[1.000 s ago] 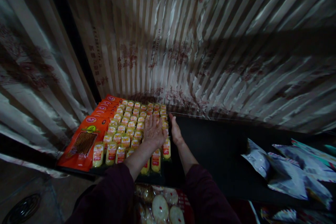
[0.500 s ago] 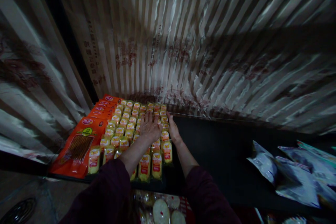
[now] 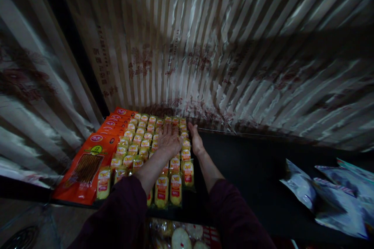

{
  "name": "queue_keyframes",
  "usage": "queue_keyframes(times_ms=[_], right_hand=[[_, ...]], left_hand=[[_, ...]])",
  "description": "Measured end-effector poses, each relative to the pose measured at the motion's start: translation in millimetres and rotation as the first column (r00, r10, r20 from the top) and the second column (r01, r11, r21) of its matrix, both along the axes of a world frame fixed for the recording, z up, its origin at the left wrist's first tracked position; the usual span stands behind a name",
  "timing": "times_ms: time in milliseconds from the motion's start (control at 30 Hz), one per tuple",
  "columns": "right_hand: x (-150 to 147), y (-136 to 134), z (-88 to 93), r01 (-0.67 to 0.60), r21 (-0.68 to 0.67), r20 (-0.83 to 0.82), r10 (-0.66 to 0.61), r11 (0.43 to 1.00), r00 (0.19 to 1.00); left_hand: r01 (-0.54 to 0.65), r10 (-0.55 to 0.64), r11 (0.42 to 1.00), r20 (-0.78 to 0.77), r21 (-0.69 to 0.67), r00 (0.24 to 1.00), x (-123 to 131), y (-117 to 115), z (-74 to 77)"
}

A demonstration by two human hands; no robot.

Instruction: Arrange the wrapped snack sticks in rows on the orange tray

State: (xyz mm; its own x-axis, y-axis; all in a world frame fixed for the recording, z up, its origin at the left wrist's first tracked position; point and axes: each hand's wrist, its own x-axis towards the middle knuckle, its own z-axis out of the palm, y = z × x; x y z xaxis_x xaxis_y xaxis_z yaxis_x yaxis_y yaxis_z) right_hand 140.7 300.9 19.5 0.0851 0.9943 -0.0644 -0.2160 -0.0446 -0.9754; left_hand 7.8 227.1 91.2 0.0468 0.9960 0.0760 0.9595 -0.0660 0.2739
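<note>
Rows of small wrapped yellow cakes (image 3: 161, 191) with red and white labels lie on a black shelf (image 3: 233, 163). My left hand (image 3: 168, 140) rests flat on top of the cakes near the right-hand rows, fingers stretched toward the back, hiding some packs beneath it. Beside the outermost right row stands my right hand (image 3: 196, 140), upright with fingers extended and its palm toward the cakes. A narrow gap shows between that hand and the packs. Neither hand grips anything.
Orange snack packets (image 3: 87, 163) overlap in a row left of the cakes. Silvery bags (image 3: 340, 206) lie on the shelf at the right. Below the front edge, packaged round pastries (image 3: 181, 238) show. A striped, crinkled sheet (image 3: 187, 46) hangs behind, with a dark post (image 3: 70, 39) at left.
My right hand has shifted slightly right, away from the row's edge. My left hand stays flat on the cakes. The view has moved a little.
</note>
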Motion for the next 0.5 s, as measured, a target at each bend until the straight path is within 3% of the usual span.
queue_keyframes(times_ms=[500], right_hand=[[0.0, 2.4, -2.1, -0.072, -0.024, -0.033, 0.072, 0.997, 0.997]], left_hand=[[0.004, -0.004, 1.0, -0.012, -0.003, 1.0, -2.9, 10.3, -4.6]])
